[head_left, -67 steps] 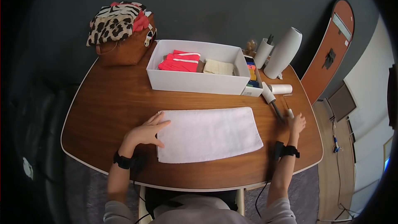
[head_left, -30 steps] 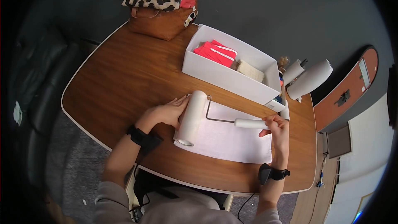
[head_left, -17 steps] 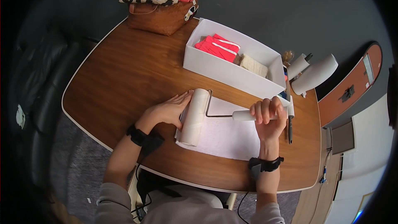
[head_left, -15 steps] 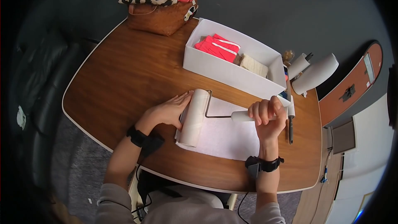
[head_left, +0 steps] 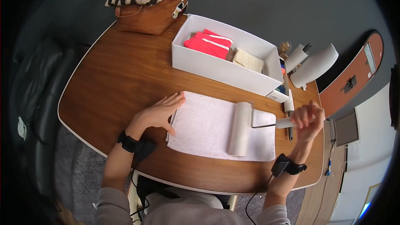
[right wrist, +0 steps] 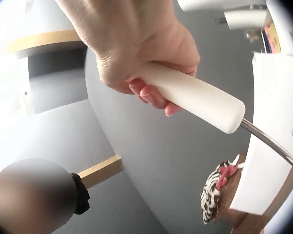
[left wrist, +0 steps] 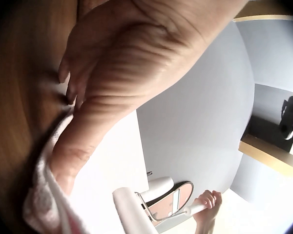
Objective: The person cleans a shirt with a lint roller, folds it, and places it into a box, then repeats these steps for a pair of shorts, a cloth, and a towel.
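Note:
A folded white towel (head_left: 204, 121) lies on the wooden table. My left hand (head_left: 156, 116) rests at its left edge, fingers spread, the thumb on the cloth; in the left wrist view the thumb of that hand (left wrist: 132, 73) touches the towel's edge (left wrist: 44, 195). A wide white roller (head_left: 240, 129) lies across the right part of the towel. Its white handle (head_left: 285, 123) is gripped by my right hand (head_left: 308, 121), beyond the towel's right edge. Seen from the right wrist, my right hand (right wrist: 141, 53) curls its fingers round the handle (right wrist: 200, 97), with the metal rod leading off right.
Behind the towel stands a white box (head_left: 221, 73) with red and cream folded cloths. A brown bag (head_left: 150, 16) topped with patterned cloth is at the back left. A smaller roller with a dark handle (head_left: 290, 133), a white vase (head_left: 314, 66) and a small box (head_left: 277, 96) are at the right.
The roller has moved right across the towel from beside my left hand, and my right hand has shifted right with its handle. My left hand remains at the towel's left edge.

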`<state>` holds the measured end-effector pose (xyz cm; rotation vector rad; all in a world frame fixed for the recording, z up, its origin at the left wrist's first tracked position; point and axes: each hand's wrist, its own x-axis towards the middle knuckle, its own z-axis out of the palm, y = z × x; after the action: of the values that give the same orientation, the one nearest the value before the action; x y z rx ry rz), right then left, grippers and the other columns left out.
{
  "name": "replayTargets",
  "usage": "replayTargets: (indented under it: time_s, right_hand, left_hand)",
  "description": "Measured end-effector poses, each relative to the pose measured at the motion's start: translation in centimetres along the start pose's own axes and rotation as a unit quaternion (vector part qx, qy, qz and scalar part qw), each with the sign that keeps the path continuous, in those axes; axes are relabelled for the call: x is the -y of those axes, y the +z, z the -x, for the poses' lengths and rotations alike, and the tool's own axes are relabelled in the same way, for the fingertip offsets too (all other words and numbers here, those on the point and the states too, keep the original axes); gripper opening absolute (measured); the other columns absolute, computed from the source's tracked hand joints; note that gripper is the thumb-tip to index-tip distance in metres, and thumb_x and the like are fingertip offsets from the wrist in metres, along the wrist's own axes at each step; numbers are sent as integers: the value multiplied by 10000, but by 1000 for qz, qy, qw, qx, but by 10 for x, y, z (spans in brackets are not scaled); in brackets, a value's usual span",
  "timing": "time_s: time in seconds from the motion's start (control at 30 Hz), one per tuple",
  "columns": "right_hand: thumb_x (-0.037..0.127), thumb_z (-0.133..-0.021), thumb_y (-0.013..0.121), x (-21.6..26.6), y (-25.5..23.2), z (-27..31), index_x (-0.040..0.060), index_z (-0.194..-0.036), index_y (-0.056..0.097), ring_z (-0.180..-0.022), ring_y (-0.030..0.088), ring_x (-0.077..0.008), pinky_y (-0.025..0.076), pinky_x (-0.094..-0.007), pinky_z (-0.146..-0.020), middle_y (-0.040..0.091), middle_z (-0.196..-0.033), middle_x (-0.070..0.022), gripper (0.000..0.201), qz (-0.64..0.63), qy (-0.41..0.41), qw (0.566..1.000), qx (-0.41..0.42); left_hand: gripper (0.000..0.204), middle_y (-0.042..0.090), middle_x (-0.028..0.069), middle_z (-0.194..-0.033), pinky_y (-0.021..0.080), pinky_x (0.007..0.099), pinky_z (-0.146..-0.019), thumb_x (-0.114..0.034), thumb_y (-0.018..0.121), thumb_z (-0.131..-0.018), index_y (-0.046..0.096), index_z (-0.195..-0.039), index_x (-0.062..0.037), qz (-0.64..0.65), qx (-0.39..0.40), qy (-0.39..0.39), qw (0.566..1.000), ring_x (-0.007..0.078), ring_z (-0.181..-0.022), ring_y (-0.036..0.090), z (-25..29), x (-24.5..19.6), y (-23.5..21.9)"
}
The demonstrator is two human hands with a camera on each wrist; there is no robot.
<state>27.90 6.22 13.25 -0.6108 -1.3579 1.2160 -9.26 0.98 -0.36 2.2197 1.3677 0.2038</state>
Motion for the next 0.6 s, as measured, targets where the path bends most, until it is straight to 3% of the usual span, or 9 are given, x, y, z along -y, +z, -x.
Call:
replayTargets:
  time_s: [0.33,0.47,0.6]
  right_hand:
    - [253,-842,384,36,-88,13,150,-574,299,-320,195,-54,265,-211,-359,208,-391,55,299,48,-10,994,-102]
    - [259,-869,404,38,-72,9,144,-597,327,-328,195,-51,232,-198,-353,226,-404,61,305,45,7,994,-98]
    - [292,-867,432,51,-25,-4,150,-619,369,-327,214,-50,236,-192,-355,229,-412,65,293,-2,-91,995,-43]
  left_hand:
    - [1121,27,148,-1437,135,386,-1077,-351,779,-529,108,-1356,0,-9,13,-7,1000,272,-1328,53,0,-3,-2]
    - [1127,32,155,-1436,143,385,-1073,-343,785,-523,110,-1354,8,-12,2,4,1000,276,-1327,54,-1,1,1]
    - [1167,61,186,-1425,144,382,-1067,-328,795,-517,58,-1358,8,5,-6,-9,1000,297,-1323,74,-1,-2,0]
